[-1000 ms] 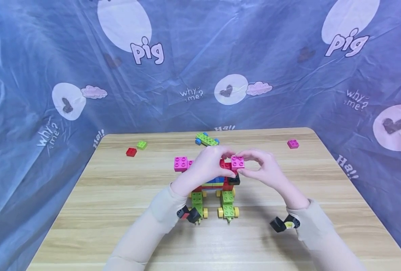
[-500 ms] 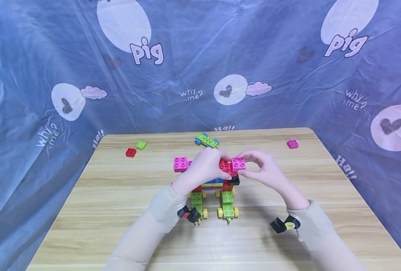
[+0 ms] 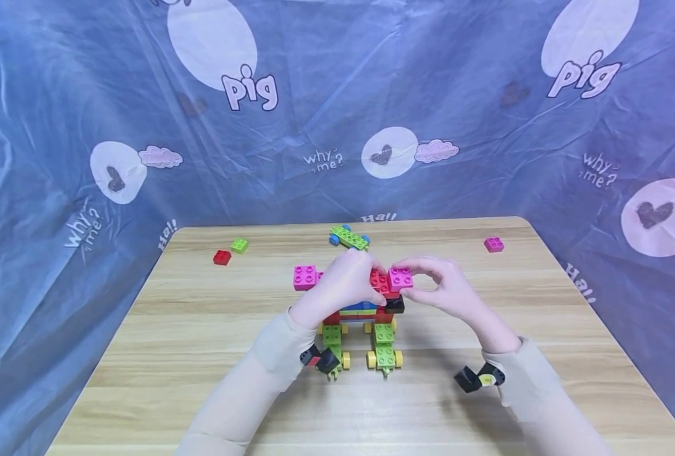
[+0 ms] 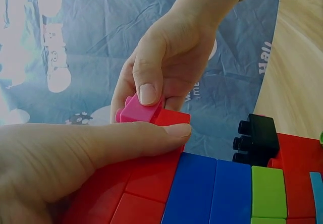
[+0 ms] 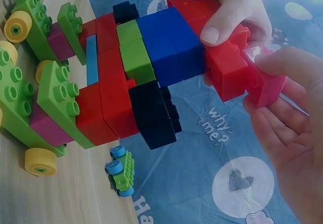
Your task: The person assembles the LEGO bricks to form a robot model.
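A toy-brick build stands mid-table on green wheeled bases [image 3: 384, 356], with red, lime and blue bricks stacked above. My left hand [image 3: 344, 278] grips the top row of red bricks [image 3: 379, 280], its thumb along the near side. At the row's right end my right hand [image 3: 444, 286] pinches a pink brick [image 3: 401, 278] between thumb and fingers. In the right wrist view this pink brick [image 5: 263, 85] meets the end of a red brick [image 5: 227, 72]; how firmly they join is unclear. Another pink brick [image 3: 304, 277] tops the left end. A black brick [image 3: 394, 305] juts out below.
Behind the build lies a green wheeled base [image 3: 349, 238] with blue wheels. A red brick [image 3: 221, 257] and a lime brick [image 3: 239, 245] lie at the back left, a loose pink brick [image 3: 494, 244] at the back right. Patterned blue cloth [image 3: 315, 114] surrounds the table.
My left fingers have drawn back slightly from the pink brick, showing more of the red row. The pink brick sits a little lower, still in my right hand.
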`<action>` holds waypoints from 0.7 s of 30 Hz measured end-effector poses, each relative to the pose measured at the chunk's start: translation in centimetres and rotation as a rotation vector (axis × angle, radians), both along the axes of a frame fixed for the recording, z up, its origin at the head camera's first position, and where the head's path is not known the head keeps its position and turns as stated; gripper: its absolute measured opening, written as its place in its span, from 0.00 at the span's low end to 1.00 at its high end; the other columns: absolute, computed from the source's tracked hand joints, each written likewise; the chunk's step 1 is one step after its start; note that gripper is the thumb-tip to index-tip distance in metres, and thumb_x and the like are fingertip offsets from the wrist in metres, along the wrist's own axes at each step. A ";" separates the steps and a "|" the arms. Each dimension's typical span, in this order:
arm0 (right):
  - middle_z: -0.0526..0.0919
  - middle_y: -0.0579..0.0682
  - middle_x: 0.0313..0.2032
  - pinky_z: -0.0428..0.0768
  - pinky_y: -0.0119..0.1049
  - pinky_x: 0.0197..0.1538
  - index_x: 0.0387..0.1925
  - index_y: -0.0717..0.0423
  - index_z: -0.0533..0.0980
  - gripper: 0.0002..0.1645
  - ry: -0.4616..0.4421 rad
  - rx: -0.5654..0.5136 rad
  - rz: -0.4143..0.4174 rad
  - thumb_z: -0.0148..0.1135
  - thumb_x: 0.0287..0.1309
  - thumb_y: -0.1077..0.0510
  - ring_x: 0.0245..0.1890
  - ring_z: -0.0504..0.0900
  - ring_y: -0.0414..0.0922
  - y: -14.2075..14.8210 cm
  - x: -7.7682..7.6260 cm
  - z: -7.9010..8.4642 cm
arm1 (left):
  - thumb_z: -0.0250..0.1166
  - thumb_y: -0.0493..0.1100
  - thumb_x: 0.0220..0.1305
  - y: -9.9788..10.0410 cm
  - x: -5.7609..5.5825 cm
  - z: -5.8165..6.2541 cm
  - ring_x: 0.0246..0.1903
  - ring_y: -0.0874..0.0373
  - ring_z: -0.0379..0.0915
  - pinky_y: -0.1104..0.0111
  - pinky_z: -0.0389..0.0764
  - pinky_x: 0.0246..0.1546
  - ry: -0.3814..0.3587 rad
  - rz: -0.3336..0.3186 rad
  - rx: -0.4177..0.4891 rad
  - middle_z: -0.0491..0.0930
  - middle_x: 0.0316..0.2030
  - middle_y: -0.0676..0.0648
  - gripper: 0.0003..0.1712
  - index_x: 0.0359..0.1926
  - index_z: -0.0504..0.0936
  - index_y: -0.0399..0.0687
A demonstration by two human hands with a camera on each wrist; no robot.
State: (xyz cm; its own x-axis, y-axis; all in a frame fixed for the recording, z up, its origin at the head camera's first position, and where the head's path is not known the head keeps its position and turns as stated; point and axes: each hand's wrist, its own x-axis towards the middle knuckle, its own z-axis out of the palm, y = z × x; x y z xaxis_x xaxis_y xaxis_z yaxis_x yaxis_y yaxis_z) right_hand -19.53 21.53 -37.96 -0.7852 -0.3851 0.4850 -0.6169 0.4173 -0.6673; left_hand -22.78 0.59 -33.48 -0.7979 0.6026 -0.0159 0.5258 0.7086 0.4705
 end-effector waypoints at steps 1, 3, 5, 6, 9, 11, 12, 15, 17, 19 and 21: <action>0.85 0.56 0.44 0.75 0.27 0.53 0.49 0.63 0.79 0.26 0.004 0.006 -0.003 0.72 0.43 0.71 0.44 0.80 0.33 0.0 0.0 0.0 | 0.80 0.49 0.43 0.0 0.0 0.0 0.44 0.59 0.79 0.68 0.79 0.45 0.000 0.001 -0.002 0.85 0.46 0.52 0.29 0.50 0.85 0.50; 0.85 0.56 0.44 0.76 0.27 0.53 0.48 0.63 0.80 0.25 0.008 0.011 -0.009 0.72 0.43 0.71 0.43 0.80 0.33 0.0 0.0 0.0 | 0.80 0.49 0.43 0.0 0.0 0.0 0.45 0.59 0.79 0.68 0.79 0.46 -0.002 0.004 -0.003 0.85 0.46 0.52 0.29 0.50 0.85 0.50; 0.85 0.56 0.44 0.76 0.27 0.52 0.48 0.63 0.80 0.25 0.010 0.017 -0.018 0.72 0.42 0.71 0.43 0.80 0.33 -0.1 0.0 0.1 | 0.80 0.49 0.43 0.0 0.0 -0.1 0.44 0.59 0.79 0.68 0.79 0.45 -0.004 0.008 -0.004 0.85 0.45 0.52 0.29 0.50 0.85 0.50; 0.85 0.56 0.44 0.76 0.27 0.52 0.47 0.63 0.80 0.25 0.008 0.020 -0.021 0.72 0.43 0.71 0.43 0.80 0.33 -0.1 0.1 0.1 | 0.80 0.49 0.43 0.0 0.0 -0.1 0.44 0.59 0.80 0.69 0.79 0.44 -0.004 0.009 -0.004 0.86 0.45 0.52 0.28 0.50 0.85 0.50; 0.85 0.56 0.43 0.76 0.27 0.51 0.47 0.63 0.81 0.24 0.015 0.038 -0.034 0.72 0.42 0.70 0.43 0.80 0.33 -0.1 0.1 0.3 | 0.80 0.48 0.44 0.1 0.0 0.0 0.43 0.59 0.80 0.69 0.80 0.44 -0.005 0.011 -0.001 0.86 0.44 0.52 0.28 0.49 0.85 0.50; 0.86 0.55 0.43 0.77 0.28 0.51 0.47 0.62 0.81 0.24 0.018 0.050 -0.044 0.73 0.42 0.69 0.42 0.80 0.33 -0.2 0.1 0.3 | 0.79 0.48 0.44 0.1 0.0 -0.1 0.43 0.60 0.80 0.70 0.79 0.43 -0.003 0.010 0.000 0.86 0.44 0.52 0.28 0.49 0.85 0.50; 0.86 0.55 0.43 0.77 0.29 0.51 0.47 0.62 0.81 0.24 0.018 0.054 -0.047 0.73 0.42 0.69 0.42 0.81 0.33 -0.2 0.1 0.4 | 0.79 0.48 0.44 0.1 0.0 -0.1 0.43 0.60 0.79 0.70 0.79 0.43 -0.001 0.009 0.001 0.86 0.44 0.52 0.28 0.49 0.85 0.50; 0.86 0.54 0.43 0.77 0.31 0.51 0.47 0.61 0.81 0.24 0.014 0.062 -0.049 0.73 0.42 0.69 0.42 0.81 0.34 -0.2 0.1 0.5 | 0.79 0.49 0.45 0.1 0.0 -0.1 0.42 0.60 0.79 0.71 0.79 0.42 0.006 0.005 0.002 0.86 0.44 0.52 0.27 0.49 0.85 0.50; 0.86 0.54 0.43 0.78 0.32 0.50 0.47 0.60 0.81 0.24 0.019 0.072 -0.051 0.73 0.42 0.68 0.41 0.81 0.34 -0.2 0.1 0.7 | 0.79 0.49 0.45 0.1 0.0 -0.1 0.42 0.60 0.79 0.71 0.78 0.41 0.008 0.003 0.004 0.86 0.44 0.52 0.27 0.49 0.85 0.49; 0.86 0.54 0.43 0.79 0.34 0.49 0.46 0.60 0.81 0.24 0.031 0.084 -0.049 0.73 0.42 0.68 0.40 0.81 0.35 -0.3 0.1 0.8 | 0.79 0.49 0.45 0.1 0.0 -0.1 0.42 0.60 0.79 0.71 0.78 0.41 0.009 0.002 0.004 0.86 0.43 0.52 0.27 0.49 0.85 0.49; 0.86 0.54 0.42 0.79 0.34 0.48 0.46 0.60 0.81 0.24 0.045 0.096 -0.049 0.74 0.41 0.67 0.40 0.81 0.35 -0.3 0.1 0.9 | 0.79 0.49 0.45 0.1 0.0 -0.1 0.42 0.60 0.79 0.71 0.79 0.41 0.010 0.003 0.005 0.86 0.43 0.52 0.27 0.49 0.85 0.49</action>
